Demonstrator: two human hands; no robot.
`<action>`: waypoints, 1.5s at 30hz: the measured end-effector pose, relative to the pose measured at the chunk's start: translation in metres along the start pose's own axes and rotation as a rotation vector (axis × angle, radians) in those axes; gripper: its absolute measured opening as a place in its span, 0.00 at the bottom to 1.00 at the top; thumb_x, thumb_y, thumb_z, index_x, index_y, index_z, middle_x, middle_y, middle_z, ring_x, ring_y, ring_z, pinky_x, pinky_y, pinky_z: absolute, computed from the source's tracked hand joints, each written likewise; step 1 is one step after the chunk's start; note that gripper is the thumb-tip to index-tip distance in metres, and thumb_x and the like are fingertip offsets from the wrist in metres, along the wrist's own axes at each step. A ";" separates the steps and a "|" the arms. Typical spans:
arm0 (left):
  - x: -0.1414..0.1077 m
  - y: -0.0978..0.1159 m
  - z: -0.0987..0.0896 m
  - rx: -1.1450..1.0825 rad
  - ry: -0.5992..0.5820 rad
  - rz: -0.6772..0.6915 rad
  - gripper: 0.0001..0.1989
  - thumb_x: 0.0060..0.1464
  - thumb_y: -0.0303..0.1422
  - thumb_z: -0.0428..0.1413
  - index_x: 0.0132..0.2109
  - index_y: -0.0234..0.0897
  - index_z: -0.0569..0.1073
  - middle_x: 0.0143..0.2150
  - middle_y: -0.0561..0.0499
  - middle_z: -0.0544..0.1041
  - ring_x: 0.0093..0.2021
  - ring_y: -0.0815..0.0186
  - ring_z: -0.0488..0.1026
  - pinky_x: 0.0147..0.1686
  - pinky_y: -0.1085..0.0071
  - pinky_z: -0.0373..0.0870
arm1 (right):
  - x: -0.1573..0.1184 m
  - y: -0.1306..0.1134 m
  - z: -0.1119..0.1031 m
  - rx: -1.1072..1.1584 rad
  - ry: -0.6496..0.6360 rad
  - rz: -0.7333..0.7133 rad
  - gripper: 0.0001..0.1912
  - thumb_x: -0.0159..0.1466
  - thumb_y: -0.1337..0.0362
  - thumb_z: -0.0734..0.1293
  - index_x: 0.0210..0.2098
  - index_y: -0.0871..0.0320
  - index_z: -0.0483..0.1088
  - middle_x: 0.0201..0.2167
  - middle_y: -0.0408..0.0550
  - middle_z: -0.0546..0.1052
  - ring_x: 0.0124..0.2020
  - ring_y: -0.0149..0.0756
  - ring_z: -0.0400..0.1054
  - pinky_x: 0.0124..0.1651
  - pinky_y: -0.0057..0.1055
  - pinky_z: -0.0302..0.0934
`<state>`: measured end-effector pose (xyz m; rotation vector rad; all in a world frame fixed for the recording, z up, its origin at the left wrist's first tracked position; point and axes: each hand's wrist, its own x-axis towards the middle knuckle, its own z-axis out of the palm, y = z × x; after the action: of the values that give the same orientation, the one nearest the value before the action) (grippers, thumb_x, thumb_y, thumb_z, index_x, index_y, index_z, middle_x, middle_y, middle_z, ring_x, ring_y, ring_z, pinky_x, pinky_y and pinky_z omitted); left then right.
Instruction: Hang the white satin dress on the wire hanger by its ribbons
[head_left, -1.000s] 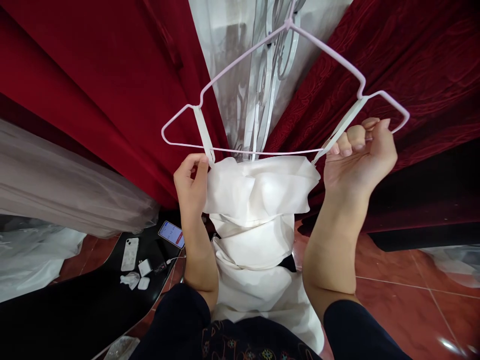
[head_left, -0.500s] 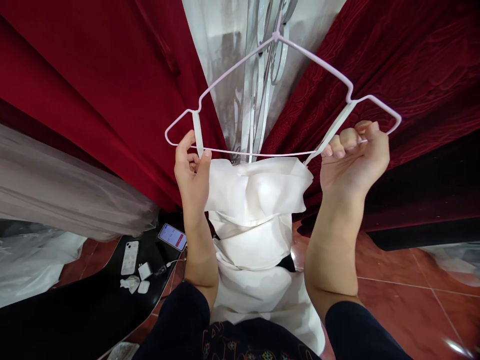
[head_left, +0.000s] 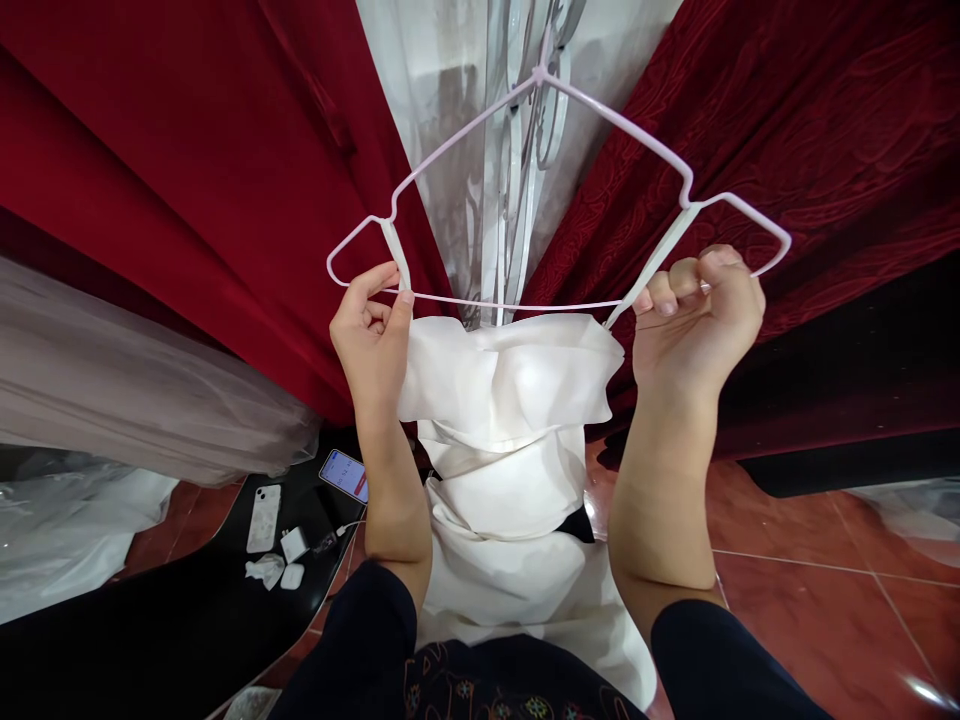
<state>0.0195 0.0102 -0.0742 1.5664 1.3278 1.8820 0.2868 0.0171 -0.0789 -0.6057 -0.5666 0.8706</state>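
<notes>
A pale pink clothes hanger (head_left: 622,120) spans the space in front of me, with a white dress (head_left: 495,480) hanging from it by two thin straps. Each strap loops over a notch of the hanger. My left hand (head_left: 375,330) pinches the left strap (head_left: 396,250) between thumb and fingers, close to the hanger's bottom bar. On the other side, my right hand (head_left: 697,310) is curled round the bottom bar of the hanger, its fingertips beside the right strap (head_left: 660,255). The lower folds of the dress drop towards my body.
Red curtains (head_left: 187,150) hang at both sides of a white metal frame (head_left: 502,200). On a glossy black surface (head_left: 150,620) at the lower left lie a lit phone (head_left: 345,474), a white phone (head_left: 263,518) and a white charger (head_left: 294,544). Red tiles (head_left: 810,590) cover the floor.
The hanger and both hands have shifted slightly left. My left fingers have moved onto the left strap, which now bends inward at the pinch. My right hand keeps its grip.
</notes>
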 end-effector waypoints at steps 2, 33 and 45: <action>0.000 -0.004 0.002 -0.065 -0.027 -0.025 0.12 0.57 0.28 0.65 0.49 0.36 0.82 0.38 0.50 0.81 0.26 0.74 0.68 0.26 0.78 0.66 | 0.000 0.000 0.000 0.002 -0.004 0.008 0.16 0.47 0.64 0.69 0.28 0.55 0.56 0.16 0.30 0.51 0.17 0.19 0.48 0.23 0.24 0.47; -0.004 -0.014 -0.001 -0.505 0.085 -0.345 0.22 0.64 0.54 0.57 0.42 0.39 0.75 0.47 0.42 0.82 0.35 0.68 0.76 0.25 0.75 0.62 | 0.009 0.000 -0.003 0.043 -0.030 0.091 0.11 0.52 0.67 0.67 0.29 0.57 0.58 0.18 0.31 0.49 0.18 0.18 0.47 0.24 0.22 0.49; -0.013 -0.003 0.007 -0.644 0.094 -0.269 0.19 0.70 0.47 0.54 0.34 0.39 0.68 0.29 0.52 0.73 0.19 0.73 0.52 0.19 0.72 0.49 | -0.023 0.006 -0.011 -0.192 -0.079 0.053 0.07 0.56 0.64 0.69 0.32 0.59 0.68 0.22 0.40 0.72 0.22 0.29 0.69 0.28 0.28 0.65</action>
<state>0.0289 0.0045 -0.0844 0.9361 0.7867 1.9521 0.2797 -0.0020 -0.0954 -0.7656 -0.7137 0.8986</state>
